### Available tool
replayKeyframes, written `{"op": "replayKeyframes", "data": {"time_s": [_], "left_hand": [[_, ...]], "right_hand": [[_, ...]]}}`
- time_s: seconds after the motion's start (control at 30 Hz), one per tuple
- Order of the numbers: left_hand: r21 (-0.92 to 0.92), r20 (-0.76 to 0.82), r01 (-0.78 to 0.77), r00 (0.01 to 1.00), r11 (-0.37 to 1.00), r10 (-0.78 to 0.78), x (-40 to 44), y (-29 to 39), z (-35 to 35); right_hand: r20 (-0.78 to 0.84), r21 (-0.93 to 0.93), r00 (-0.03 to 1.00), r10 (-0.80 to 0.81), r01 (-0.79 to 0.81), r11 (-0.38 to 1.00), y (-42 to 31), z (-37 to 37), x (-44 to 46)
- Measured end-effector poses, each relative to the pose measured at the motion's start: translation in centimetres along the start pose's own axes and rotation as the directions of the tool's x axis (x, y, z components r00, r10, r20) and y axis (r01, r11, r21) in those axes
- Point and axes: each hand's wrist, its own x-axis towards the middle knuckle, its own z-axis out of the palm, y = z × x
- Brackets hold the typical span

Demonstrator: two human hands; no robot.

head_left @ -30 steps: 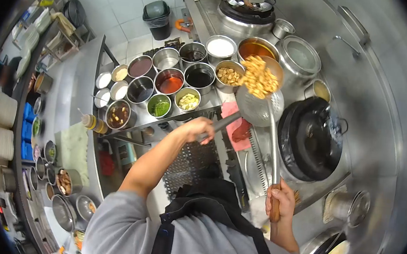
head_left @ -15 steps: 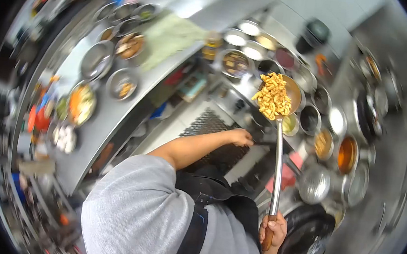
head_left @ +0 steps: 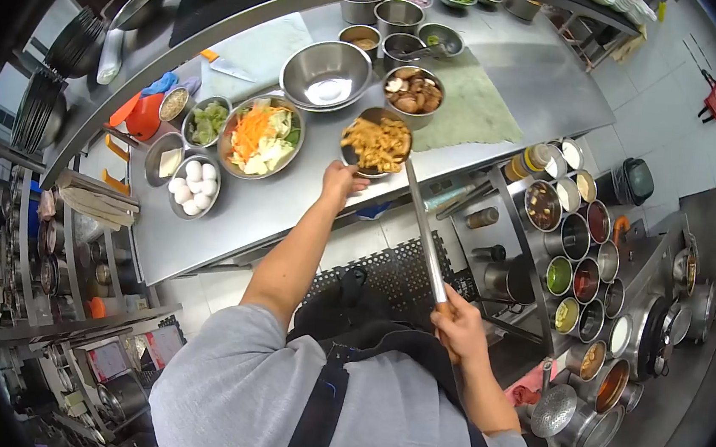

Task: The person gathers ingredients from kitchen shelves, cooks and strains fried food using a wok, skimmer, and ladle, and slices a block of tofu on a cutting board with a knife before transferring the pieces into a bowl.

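Note:
My right hand (head_left: pixel 460 324) is wrapped around the wooden end of a long-handled ladle (head_left: pixel 427 234). The ladle's head is at a small metal bowl (head_left: pixel 371 172) by the counter's front edge, among golden-brown cooked pieces (head_left: pixel 378 143). Those pieces hide most of the ladle head and the bowl's inside. At the bowl's near left rim, my left hand (head_left: pixel 343 182) holds its side, fingers along the outside. Just behind stands a bowl of brown chunks (head_left: pixel 414 92). A large steel bowl (head_left: pixel 327 76) and a bowl of shredded carrot and cabbage (head_left: pixel 262 137) are to the left.
Eggs (head_left: pixel 194 185) fill a bowl at the counter's left end. A knife (head_left: pixel 227 65) lies on a pale cutting board (head_left: pixel 258 53). Sauce and seasoning pots (head_left: pixel 584 282) crowd the right-hand station, with a perforated strainer (head_left: pixel 553 411) nearer me. Black matting (head_left: pixel 383 281) covers the floor.
My view has swung left to the counter. The loaded ladle has moved from above the sauce pots to the small bowl. My left hand has left a dark handle and reached that bowl.

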Motion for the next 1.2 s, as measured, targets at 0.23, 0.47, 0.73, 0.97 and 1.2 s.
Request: {"op": "replayKeyframes", "data": {"time_s": [0.23,0.47,0.73,0.97,1.2], "left_hand": [[-0.031,0.04,-0.043,0.998,0.999,0.044,2.1,0.7,-3.3],[0.029,0.067,-0.039,0.997,0.999,0.037,1.9,1.2,-4.2],[0.252,0.24,0.037,0.966,0.967,-0.099,-4.0,-2.5,-7.4],[0.427,0.283,0.052,0.941,0.903,-0.187,-9.1,-7.7,-6.9],[-0.241,-0.292,-0.215,0.946,0.947,0.14,-3.6,-0.7,-14.6]], "right_hand": [[0.077,-0.878,0.907,-0.413,0.258,0.403,4.5,2.4,4.4],[0.082,-0.84,0.841,-0.535,0.347,0.417,4.3,3.6,4.0],[-0.233,-0.381,0.866,-0.442,0.336,0.861,6.1,3.5,-4.3],[-0.517,0.386,0.844,-0.14,0.376,0.842,8.1,1.5,-17.5],[-0.815,0.402,0.579,0.02,0.54,0.739,16.1,0.1,-26.9]]}}
